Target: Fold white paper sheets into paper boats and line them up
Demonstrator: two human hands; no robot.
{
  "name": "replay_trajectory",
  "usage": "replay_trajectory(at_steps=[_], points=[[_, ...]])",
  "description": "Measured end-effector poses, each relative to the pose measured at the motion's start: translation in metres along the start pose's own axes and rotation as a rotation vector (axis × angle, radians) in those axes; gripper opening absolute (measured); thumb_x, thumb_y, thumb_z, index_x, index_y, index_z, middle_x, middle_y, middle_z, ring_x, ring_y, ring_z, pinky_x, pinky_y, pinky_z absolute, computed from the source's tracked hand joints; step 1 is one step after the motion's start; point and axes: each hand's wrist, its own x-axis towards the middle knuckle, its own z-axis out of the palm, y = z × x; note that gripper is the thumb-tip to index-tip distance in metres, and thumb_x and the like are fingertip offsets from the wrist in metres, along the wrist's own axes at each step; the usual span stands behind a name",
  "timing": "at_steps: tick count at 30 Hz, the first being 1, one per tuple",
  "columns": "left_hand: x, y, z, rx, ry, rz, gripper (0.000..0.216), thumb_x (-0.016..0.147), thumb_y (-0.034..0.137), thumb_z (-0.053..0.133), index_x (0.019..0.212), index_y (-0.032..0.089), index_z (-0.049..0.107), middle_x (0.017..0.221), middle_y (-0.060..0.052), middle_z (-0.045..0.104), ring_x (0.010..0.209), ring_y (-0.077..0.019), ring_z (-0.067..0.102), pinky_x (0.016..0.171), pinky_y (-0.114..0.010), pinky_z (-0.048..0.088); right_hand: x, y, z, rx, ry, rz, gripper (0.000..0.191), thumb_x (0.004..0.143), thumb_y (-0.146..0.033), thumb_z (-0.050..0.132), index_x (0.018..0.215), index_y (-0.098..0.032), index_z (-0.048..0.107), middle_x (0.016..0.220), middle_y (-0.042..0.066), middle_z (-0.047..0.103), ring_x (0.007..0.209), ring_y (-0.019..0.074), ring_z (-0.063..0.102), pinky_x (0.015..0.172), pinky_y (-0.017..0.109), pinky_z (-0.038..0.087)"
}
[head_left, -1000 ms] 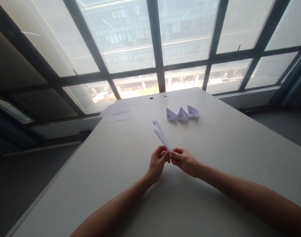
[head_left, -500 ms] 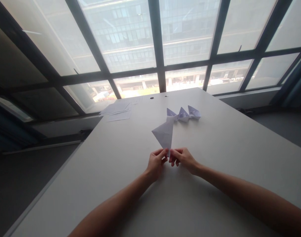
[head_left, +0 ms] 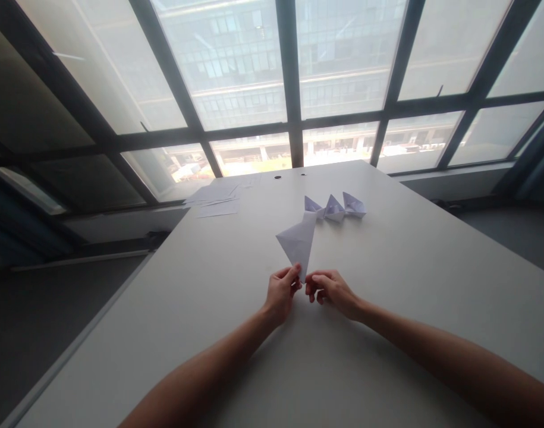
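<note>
My left hand [head_left: 280, 291] and my right hand [head_left: 329, 289] meet above the white table [head_left: 405, 273], both pinched on the lower tip of a folded white paper triangle [head_left: 297, 242]. The triangle stands up and away from me, its broad face toward the camera. Beyond it, three finished paper boats [head_left: 335, 208] sit side by side on the table.
Several loose white sheets [head_left: 216, 199] lie near the table's far left corner. Two small round holes [head_left: 277, 176] mark the far edge. Large windows with dark frames stand behind the table, and grey floor lies on both sides.
The folded paper has turned from edge-on to showing its broad triangular face. Both hands stayed pinched at its lower tip and barely shifted.
</note>
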Motion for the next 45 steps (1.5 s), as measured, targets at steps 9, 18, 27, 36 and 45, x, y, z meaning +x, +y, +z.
replay_trajectory(at_steps=[9,18,27,36,45], points=[[-0.006,0.003,0.005,0.097,-0.175,0.016,0.039,0.081,0.047,0.071,0.066,0.012,0.063,0.062,-0.002,0.056,0.058,-0.0118,0.052,0.059,-0.026,0.041,0.006,0.007,-0.001,-0.087,0.163,-0.143,0.034,0.086,-0.042,0.064,0.067,-0.014,0.067,0.061,0.004,0.066,0.051,0.0121,0.056,0.048,0.024,0.039],[-0.008,0.004,0.003,0.188,-0.181,0.062,0.031,0.080,0.041,0.074,0.072,0.011,0.071,0.067,-0.003,0.059,0.063,-0.0126,0.051,0.063,-0.027,0.041,0.005,0.006,-0.005,-0.154,0.189,-0.209,0.041,0.085,-0.052,0.064,0.067,-0.015,0.066,0.060,0.004,0.065,0.050,0.0133,0.057,0.047,0.025,0.041],[-0.008,0.016,0.001,0.342,-0.213,0.162,0.033,0.080,0.038,0.073,0.060,0.013,0.065,0.066,-0.002,0.058,0.063,-0.0127,0.050,0.061,-0.025,0.038,0.004,0.007,-0.005,-0.181,0.227,-0.181,0.037,0.080,-0.051,0.071,0.070,-0.015,0.067,0.056,0.000,0.060,0.049,0.0108,0.051,0.046,0.023,0.037],[-0.006,0.009,0.001,0.419,-0.094,0.223,0.042,0.086,0.043,0.066,0.056,0.014,0.060,0.059,0.000,0.054,0.059,-0.0116,0.046,0.060,-0.025,0.036,0.006,0.009,-0.003,-0.206,0.200,-0.195,0.030,0.082,-0.043,0.069,0.070,-0.015,0.066,0.059,0.001,0.062,0.052,0.0117,0.053,0.049,0.024,0.040],[0.002,0.004,-0.001,0.143,0.078,0.090,0.040,0.075,0.049,0.073,0.061,0.014,0.064,0.058,0.001,0.051,0.054,-0.0097,0.041,0.053,-0.024,0.034,0.005,0.008,-0.003,-0.800,0.372,-0.625,0.027,0.089,-0.027,0.060,0.114,-0.022,0.065,0.103,0.009,0.064,0.088,0.0210,0.060,0.070,0.033,0.052]])
